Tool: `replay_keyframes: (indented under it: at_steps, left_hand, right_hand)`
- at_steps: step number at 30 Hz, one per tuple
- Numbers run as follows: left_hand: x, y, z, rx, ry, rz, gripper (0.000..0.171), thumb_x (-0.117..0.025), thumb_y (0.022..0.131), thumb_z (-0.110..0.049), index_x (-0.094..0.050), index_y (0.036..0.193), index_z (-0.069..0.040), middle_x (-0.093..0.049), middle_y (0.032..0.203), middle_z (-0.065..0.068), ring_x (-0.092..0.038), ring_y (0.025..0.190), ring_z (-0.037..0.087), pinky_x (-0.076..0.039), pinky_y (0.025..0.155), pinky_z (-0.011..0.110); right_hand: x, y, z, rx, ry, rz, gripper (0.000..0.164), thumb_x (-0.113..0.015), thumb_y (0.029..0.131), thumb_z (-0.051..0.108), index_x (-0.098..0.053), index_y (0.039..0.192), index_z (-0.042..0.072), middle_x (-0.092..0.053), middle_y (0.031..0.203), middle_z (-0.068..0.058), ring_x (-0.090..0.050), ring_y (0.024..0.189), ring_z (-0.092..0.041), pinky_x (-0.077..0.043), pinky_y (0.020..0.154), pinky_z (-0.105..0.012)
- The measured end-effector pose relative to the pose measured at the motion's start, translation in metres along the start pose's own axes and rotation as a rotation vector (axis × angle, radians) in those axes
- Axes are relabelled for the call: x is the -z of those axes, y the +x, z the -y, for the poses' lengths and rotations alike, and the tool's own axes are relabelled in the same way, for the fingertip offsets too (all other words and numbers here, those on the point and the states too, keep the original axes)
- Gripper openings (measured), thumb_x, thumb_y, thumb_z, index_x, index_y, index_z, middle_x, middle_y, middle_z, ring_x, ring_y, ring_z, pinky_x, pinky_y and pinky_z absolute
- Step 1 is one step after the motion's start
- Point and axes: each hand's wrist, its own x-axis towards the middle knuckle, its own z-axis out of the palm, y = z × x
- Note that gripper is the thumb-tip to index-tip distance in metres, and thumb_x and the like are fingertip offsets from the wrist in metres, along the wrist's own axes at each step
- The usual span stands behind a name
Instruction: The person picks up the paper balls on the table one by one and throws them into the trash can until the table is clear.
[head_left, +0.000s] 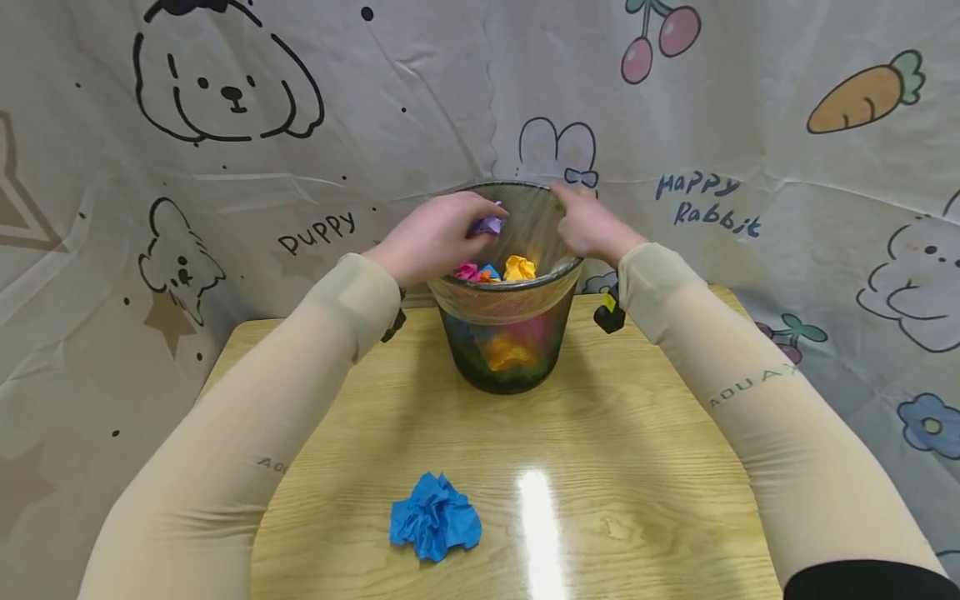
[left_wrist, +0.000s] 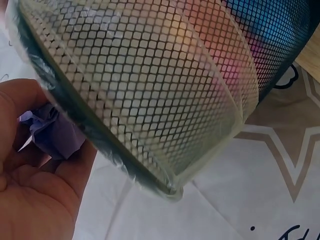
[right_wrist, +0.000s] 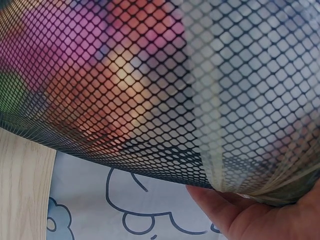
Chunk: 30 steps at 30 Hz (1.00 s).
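Observation:
A dark mesh wastebasket (head_left: 501,354) with a clear plastic liner stands at the back of the table. Crumpled paper balls in several colours lie inside, among them a yellow one (head_left: 520,268). My left hand (head_left: 442,233) is over the basket's left rim and pinches a purple crumpled paper ball (head_left: 489,225), which also shows in the left wrist view between fingers and thumb (left_wrist: 55,132). At the right rim my right hand (head_left: 596,225) grips the basket edge and liner, fingers outside the mesh (right_wrist: 220,207). A blue crumpled paper ball (head_left: 435,517) lies near the table's front.
The wooden table (head_left: 615,467) stretches from the basket toward me. Behind it hangs a white cloth (head_left: 420,83) printed with cartoon animals, a carrot and lettering, close to the back of the basket.

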Motion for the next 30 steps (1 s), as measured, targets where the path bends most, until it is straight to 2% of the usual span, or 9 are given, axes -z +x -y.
replay_keyframes:
  at_steps: [7,14,22,26,30]
  left_hand:
    - [-0.0034,0.0013,-0.0018,0.014,-0.005,0.052,0.038,-0.061,0.103,-0.018,-0.064,0.138,-0.004,-0.064,0.133,0.009,-0.058,0.116,0.021,-0.043,0.106,0.036]
    - [-0.0048,0.0023,-0.0023,0.011,-0.001,0.062,0.039,-0.061,0.102,-0.019,-0.063,0.139,-0.005,-0.062,0.137,0.01,-0.057,0.121,0.022,-0.042,0.108,0.036]
    - [-0.0061,0.0024,-0.0029,0.008,0.031,0.072,0.046,-0.062,0.103,-0.027,-0.058,0.145,-0.008,-0.054,0.146,0.011,-0.054,0.129,0.023,-0.041,0.109,0.037]
    - [-0.0043,0.0014,-0.0034,0.032,0.039,0.066,0.054,-0.062,0.103,-0.032,-0.052,0.152,-0.012,-0.045,0.155,0.012,-0.048,0.137,0.026,-0.038,0.113,0.04]
    - [-0.0019,-0.0004,-0.0034,0.058,0.044,0.071,0.058,-0.059,0.104,-0.038,-0.047,0.156,-0.015,-0.035,0.163,0.012,-0.035,0.148,0.03,-0.03,0.118,0.044]
  right_hand:
    - [0.0002,0.0012,0.0013,-0.006,-0.019,0.001,0.074,-0.028,0.1,0.0,-0.001,0.166,0.017,0.009,0.17,-0.018,0.005,0.154,-0.034,-0.002,0.121,-0.049]
    - [0.0008,0.0007,0.0012,-0.003,-0.02,-0.003,0.074,-0.029,0.099,0.0,-0.002,0.166,0.016,0.007,0.17,-0.019,0.002,0.154,-0.036,-0.004,0.122,-0.05]
    - [-0.0011,0.001,0.0002,-0.001,-0.005,-0.016,0.075,-0.031,0.098,-0.001,-0.004,0.167,0.017,0.004,0.17,-0.019,-0.003,0.154,-0.037,-0.007,0.122,-0.051]
    - [-0.0013,0.0014,0.0007,-0.001,-0.008,-0.019,0.075,-0.032,0.098,0.0,-0.005,0.167,0.016,0.002,0.17,-0.02,-0.005,0.154,-0.038,-0.009,0.122,-0.051]
    - [-0.0008,0.002,0.0007,-0.004,-0.016,-0.012,0.074,-0.031,0.099,0.001,-0.004,0.167,0.016,0.004,0.169,-0.02,-0.002,0.154,-0.037,-0.007,0.122,-0.051]
